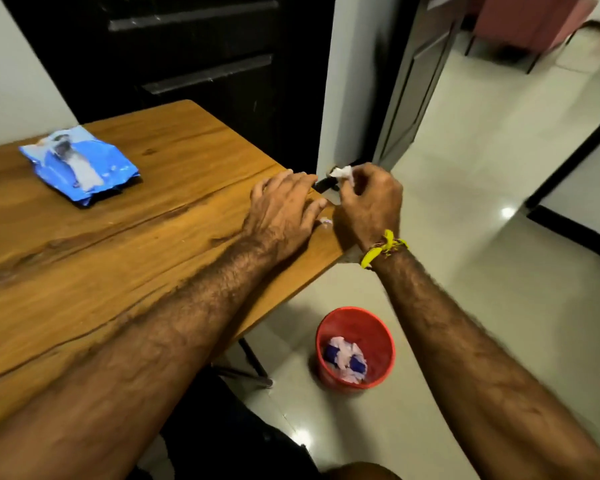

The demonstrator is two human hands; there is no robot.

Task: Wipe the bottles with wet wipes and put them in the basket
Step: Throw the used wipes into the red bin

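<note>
On the floor, red basket (355, 348), table (118, 244) corner above, wipes pack (80, 164)

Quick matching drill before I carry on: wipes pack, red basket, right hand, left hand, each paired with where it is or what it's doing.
Things:
1. wipes pack
2. red basket
3. right hand
4. left hand

Places or states:
A. on the floor beside the table
B. pinches a white wipe
C. rests on the table's corner
D. lies on the tabletop, far left

Pairs: 1-D, 2-A, 3-B, 4-C
</note>
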